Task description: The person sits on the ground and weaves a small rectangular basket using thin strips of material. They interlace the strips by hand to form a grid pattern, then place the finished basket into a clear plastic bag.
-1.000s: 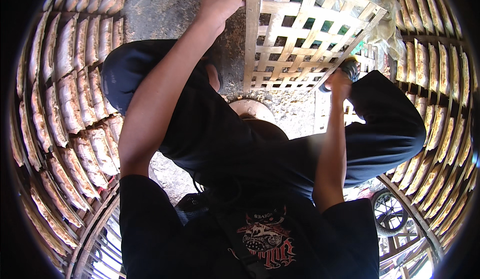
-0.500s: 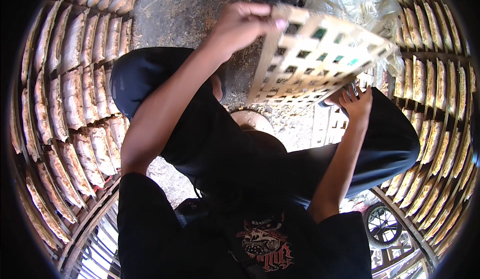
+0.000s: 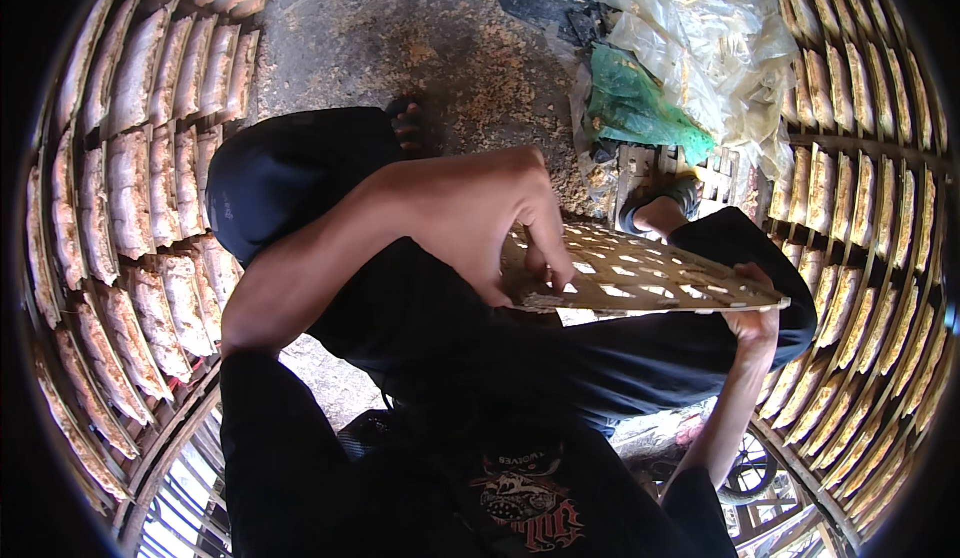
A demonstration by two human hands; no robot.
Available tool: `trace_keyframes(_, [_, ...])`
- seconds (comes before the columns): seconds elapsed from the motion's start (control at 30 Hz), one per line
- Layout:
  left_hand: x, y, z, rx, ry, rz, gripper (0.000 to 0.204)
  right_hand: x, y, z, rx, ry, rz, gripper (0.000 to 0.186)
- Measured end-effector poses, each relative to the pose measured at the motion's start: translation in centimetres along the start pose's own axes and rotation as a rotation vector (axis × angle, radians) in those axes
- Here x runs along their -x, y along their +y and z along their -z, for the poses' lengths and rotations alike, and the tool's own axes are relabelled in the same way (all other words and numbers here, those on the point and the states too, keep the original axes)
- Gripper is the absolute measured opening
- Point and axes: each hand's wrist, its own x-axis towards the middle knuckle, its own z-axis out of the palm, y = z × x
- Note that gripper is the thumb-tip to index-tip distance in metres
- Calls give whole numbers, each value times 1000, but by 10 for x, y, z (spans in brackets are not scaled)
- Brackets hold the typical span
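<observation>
A flat panel of woven bamboo lattice [image 3: 640, 271] with square gaps lies across my lap, tilted and seen nearly edge-on. My left hand [image 3: 505, 213] is closed at its left end, the fingers bent over the lattice and the wrist turned down. At the right end, my right hand [image 3: 752, 316] grips the panel's near corner. Part of the right hand's fingers is hidden behind the panel. Below the panel are my crossed legs in dark trousers.
Crumpled clear plastic sheeting [image 3: 690, 33] and a green plastic sheet [image 3: 635, 108] lie ahead on the crumb-strewn floor [image 3: 400, 43]. Tiered racks of long pale pieces rise at my left [image 3: 150, 188] and right [image 3: 850, 188]. A spoked wheel [image 3: 752, 473] stands behind at lower right.
The lattice panel has come down and toward my body, from raised and facing me to nearly edge-on. Both hands moved nearer with it. The green sheet is now uncovered.
</observation>
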Motion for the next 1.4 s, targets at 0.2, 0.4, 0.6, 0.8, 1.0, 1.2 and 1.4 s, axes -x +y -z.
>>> trace_keyframes(0.2, [47, 35, 21, -75, -12, -116, 33, 71, -18, -55, 984, -64, 166, 49])
trace_keyframes(0.4, [76, 48, 38, -73, 276, 14, 23, 47, 6, -105, 142, 171, 156, 51])
trace_keyframes(0.6, [69, -19, 63, 6, 1136, 493, 34, -24, -11, -119, 621, -108, 383, 79])
trace_keyframes(0.8, [26, -125, 42, 36, 1135, 979, 32, -79, -15, -166, 491, -306, 314, 74])
trace_keyframes(1.0, [53, -168, 35, 357, 1212, 748, 35, -118, 24, -156, 424, -314, 129, 97])
trace_keyframes(1.2, [62, -179, 40, 248, 1193, 804, 32, -140, 49, -125, 418, -349, -35, 95])
trace_keyframes(1.4, [72, -195, 43, 153, 1092, 924, 28, -153, 69, -107, 550, -257, -28, 85])
